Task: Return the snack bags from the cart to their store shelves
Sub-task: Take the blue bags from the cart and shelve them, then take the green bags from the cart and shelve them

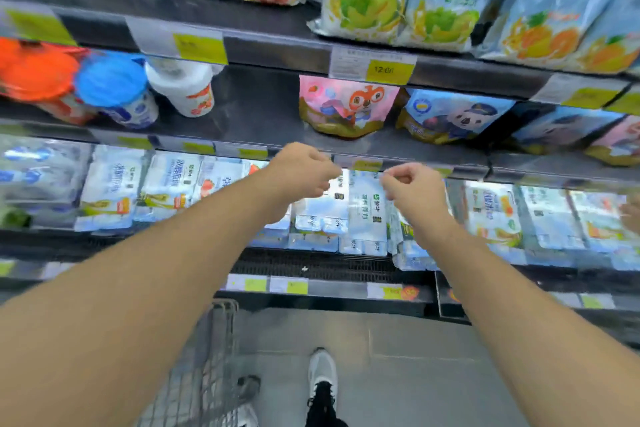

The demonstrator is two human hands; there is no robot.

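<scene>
A pink snack bag (346,107) with a cartoon squirrel stands on the middle shelf (256,114), beside a blue bag (450,116) with a cartoon bear. My left hand (301,173) and my right hand (412,191) are both held out just below and in front of that shelf's edge, fingers curled, with nothing in them. Neither hand touches a bag. The wire cart (214,357) is at the lower left beside my feet; its contents are out of view.
Large fruit-printed bags (398,3) fill the top shelf. Tubs with orange, blue and white lids (110,87) stand at the middle shelf's left. White and blue multipacks (363,215) line the lit lower shelf. Yellow price tags (389,69) run along the shelf edges.
</scene>
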